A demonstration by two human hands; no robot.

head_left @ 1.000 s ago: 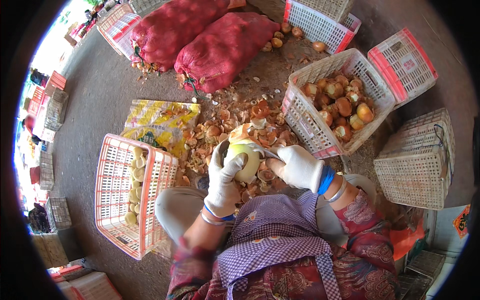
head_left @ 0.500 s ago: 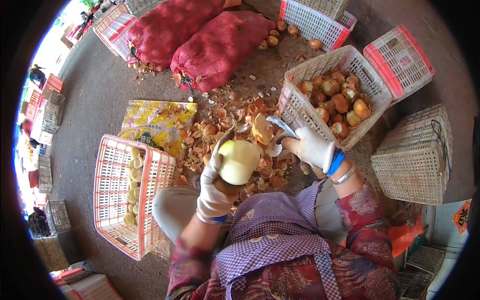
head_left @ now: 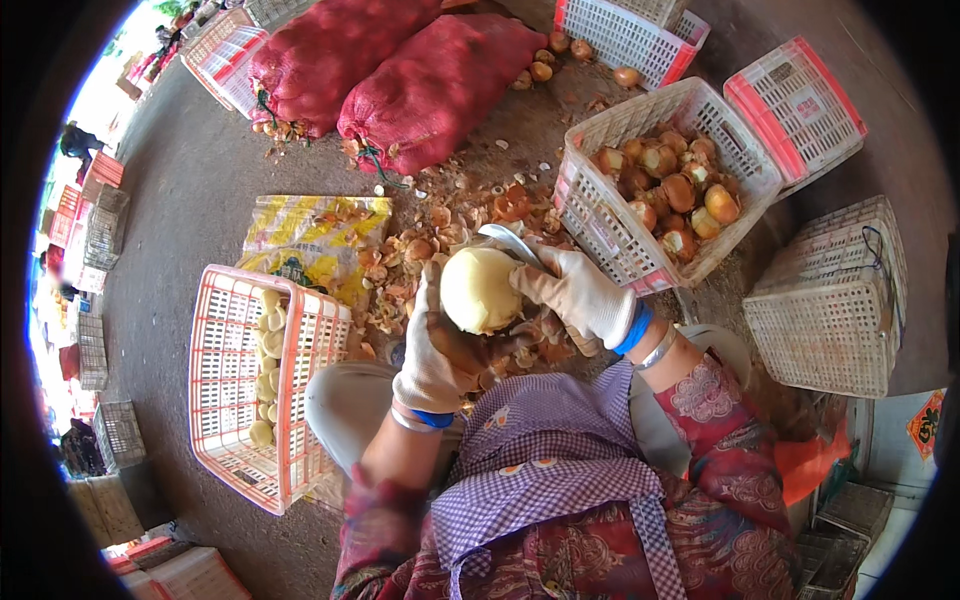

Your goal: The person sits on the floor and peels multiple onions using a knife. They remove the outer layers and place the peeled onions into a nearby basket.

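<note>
A peeled pale onion [head_left: 478, 292] rests in my gloved left hand [head_left: 436, 352], its fingers wrapped round the side and underside. In my gloved right hand [head_left: 583, 297] is a small knife [head_left: 512, 244], its blade lying along the onion's upper right edge. The right thumb reaches to the onion's side; the knife's handle is hidden in the glove. Beneath both hands spreads a heap of brown onion skins [head_left: 410, 262]. Unpeeled, trimmed onions [head_left: 680, 192] fill part of the white crate [head_left: 632, 130] at the right. Pale peeled onions [head_left: 266, 375] show in the crate [head_left: 238, 400] at the left.
Two red mesh sacks [head_left: 440, 90] lie at the back. A yellow and white woven bag [head_left: 320, 225] is flat on the ground behind the left crate. More crates stand at the right, including an upturned one [head_left: 825, 330], with a few loose onions [head_left: 541, 71] near the sacks.
My right hand has come in leftward, bringing the knife blade against the onion. The large loose piece of skin beside the onion is gone from view. The left hand still holds the onion.
</note>
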